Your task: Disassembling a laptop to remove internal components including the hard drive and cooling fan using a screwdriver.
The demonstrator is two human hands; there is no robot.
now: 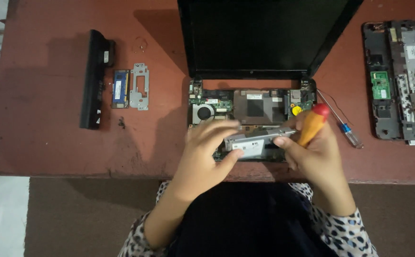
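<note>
A silver drive [255,142] is gripped at both ends by the left hand [202,157] and right hand [317,154], long axis 9-to-3 o'clock, over the opened laptop [252,107]. An orange screwdriver [313,123], pointing 1 o'clock, is also clasped rightward. At 10 o'clock lies a blue-labelled memory module [120,88].

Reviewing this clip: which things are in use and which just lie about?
In use: silver drive, held by left hand and right hand; orange-handled screwdriver; opened laptop.
Lying about: battery, memory stick, metal bracket, thin screwdriver, removed cover.
</note>
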